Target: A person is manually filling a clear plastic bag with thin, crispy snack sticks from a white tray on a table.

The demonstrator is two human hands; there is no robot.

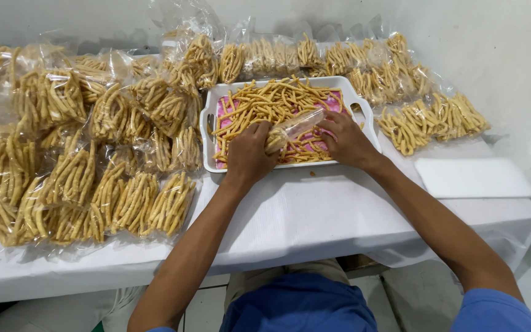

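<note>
Head view: pinching clear bag [293, 126] mouth with right hand [346, 140] fingers, feeding snack sticks [259, 104] from left hand [250, 154] closed fingers over white tray [364, 114], risking spillage past fingertips onto table [314, 215] if mouth sagging or bag overfilling.

Single head-worn view; looks steeply down and forward over the table [314, 215], close, at arm's reach; both forearms in frame.
</note>
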